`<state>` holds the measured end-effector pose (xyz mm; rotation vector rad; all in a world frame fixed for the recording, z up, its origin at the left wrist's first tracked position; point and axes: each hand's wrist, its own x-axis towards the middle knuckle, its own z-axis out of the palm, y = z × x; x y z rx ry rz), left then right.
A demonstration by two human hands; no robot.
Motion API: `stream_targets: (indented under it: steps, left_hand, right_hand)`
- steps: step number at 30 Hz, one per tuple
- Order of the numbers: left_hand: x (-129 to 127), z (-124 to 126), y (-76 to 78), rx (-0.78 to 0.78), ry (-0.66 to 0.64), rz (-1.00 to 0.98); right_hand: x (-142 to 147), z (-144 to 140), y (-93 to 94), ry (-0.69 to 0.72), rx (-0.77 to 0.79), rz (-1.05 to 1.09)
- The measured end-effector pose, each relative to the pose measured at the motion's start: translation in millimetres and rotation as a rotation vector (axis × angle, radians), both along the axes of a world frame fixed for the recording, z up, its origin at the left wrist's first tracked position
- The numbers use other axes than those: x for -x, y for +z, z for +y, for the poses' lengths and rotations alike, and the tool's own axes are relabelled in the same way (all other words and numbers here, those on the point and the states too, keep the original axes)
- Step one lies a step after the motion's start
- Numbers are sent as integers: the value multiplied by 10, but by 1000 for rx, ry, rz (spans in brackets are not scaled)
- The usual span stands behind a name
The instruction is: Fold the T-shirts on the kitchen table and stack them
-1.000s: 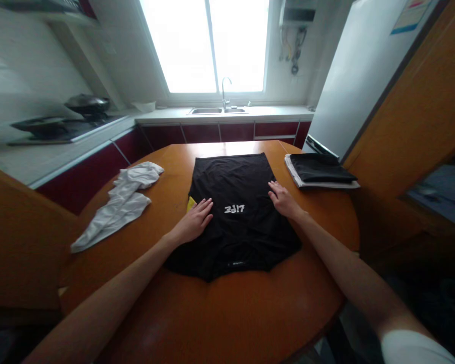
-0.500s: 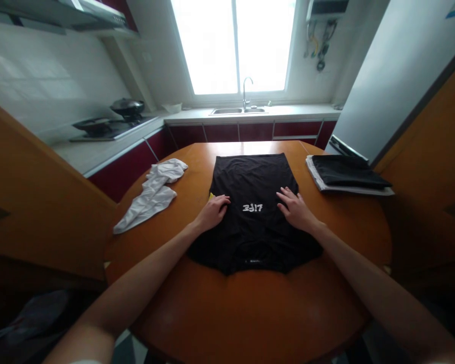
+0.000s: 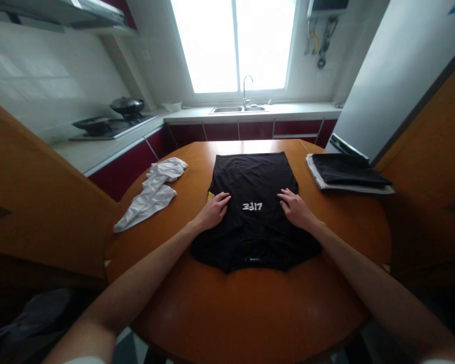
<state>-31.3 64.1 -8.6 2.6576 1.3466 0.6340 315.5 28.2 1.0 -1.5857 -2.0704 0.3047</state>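
Head camera looks down over my two bare forearms reaching across the round orange-brown wooden table (image 3: 250, 313). Nearest to me lies the black cotton T-shirt with white lettering (image 3: 256, 177), spread flat in the middle of the table with its collar end toward me. My left hand (image 3: 211, 212) rests palm down on the shirt's left edge, fingers (image 3: 223, 198) stretched out flat and gripping nothing; a small yellow scrap (image 3: 210, 195) peeks out just beside it. My right hand (image 3: 296, 208) lies flat on the shirt's right side, fingers spread and loose, also pressing rather than holding. The white print sits between the two hands. Farther left on the table I see a crumpled white cloth garment (image 3: 153, 192), well apart from the shirt. Farther right, at the table's edge, sits a folded stack of dark and white clothes (image 3: 345, 174). Beyond the table I make out the steel kitchen sink with a tap (image 3: 238, 108) under the bright window, and a dark wok on the stove (image 3: 127, 106) to the left
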Motion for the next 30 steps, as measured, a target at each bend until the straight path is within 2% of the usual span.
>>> stream_targets:
  steps: [6,12,15,19,22,26,30]
  left_hand:
    - [-56,-134,51,52,-1,121]
    - [-94,-234,78,68,-22,199]
    - [-64,-217,97,46,38,155]
    - [11,-163,102,141,117,134]
    - [75,-165,168,153,97,95]
    - [128,-270,275,113,68,35]
    - [108,-383,266,200,-8,150]
  right_hand:
    - [145,-83,-46,57,-63,-65]
    - [219,-131,-175,76,49,-262]
    - [161,-96,-151,44,-5,-224]
    - [39,-38,-161,-29,-13,-178]
    - [-24,-10,-223,-49,34,-190]
    - [-71,12,-197,-82,-72,-143]
    - [-106,3,-105,-117,-96,-87]
